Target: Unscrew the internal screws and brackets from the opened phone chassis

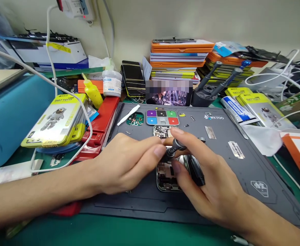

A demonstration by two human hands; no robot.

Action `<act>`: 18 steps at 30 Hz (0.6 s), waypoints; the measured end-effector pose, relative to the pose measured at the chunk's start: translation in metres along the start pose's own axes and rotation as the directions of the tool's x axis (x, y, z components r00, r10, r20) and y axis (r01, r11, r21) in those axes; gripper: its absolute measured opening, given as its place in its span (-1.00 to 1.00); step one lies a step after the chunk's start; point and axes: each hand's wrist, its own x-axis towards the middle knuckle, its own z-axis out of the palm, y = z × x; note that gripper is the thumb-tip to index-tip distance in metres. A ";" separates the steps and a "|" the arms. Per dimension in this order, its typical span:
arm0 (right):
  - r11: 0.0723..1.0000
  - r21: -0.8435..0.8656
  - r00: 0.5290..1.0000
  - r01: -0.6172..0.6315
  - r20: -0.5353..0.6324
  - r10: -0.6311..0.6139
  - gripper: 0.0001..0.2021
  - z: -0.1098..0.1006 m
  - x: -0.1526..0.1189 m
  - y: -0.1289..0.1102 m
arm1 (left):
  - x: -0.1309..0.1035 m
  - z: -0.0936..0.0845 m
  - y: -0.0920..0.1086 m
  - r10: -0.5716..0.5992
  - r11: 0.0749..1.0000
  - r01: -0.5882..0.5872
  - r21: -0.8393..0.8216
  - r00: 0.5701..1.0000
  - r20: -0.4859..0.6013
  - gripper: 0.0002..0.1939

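Note:
An opened phone (169, 176) lies on the dark grey work mat (129, 205), its inner parts showing. Over it, a dark screwdriver (176, 147) slants between my two hands. My right hand (211, 171) holds it with the index finger across the shaft, the thumb bent lower over the phone. My left hand (129, 160) is closed, with thumb and fingertips pinched at the screwdriver's near end; what lies inside the pinch is hidden. A black flat part (196, 169) stands tilted at the phone's right side, partly behind my right hand.
Behind the phone sits a coloured screw tray (162, 118). A white pry tool (128, 115) lies to its left. A propped phone with a lit screen (169, 95) and a screwdriver stand (203, 97) line the back. Yellow battery boxes (55, 118) and a white cable (84, 106) occupy the left.

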 end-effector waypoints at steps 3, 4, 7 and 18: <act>1.000 0.000 1.000 -0.005 -0.010 0.005 -0.21 0.001 0.000 -0.001 | 0.002 -0.001 0.000 -0.164 0.984 0.162 -0.068 0.986 -0.024 -0.60; 1.000 0.003 1.000 -0.008 -0.012 0.008 -0.21 0.002 0.000 -0.001 | 0.003 0.000 0.000 -0.186 0.979 0.182 -0.095 0.982 -0.035 -0.62; 1.000 0.021 1.000 -0.011 -0.015 0.012 -0.20 0.003 -0.001 0.000 | 0.003 0.002 -0.001 -0.228 0.963 0.215 -0.160 0.971 -0.068 -0.69; 0.994 0.081 0.997 -0.070 -0.027 0.072 -0.25 0.006 -0.004 0.001 | 0.025 -0.045 -0.007 -0.092 0.888 0.157 0.433 0.982 -0.165 -0.83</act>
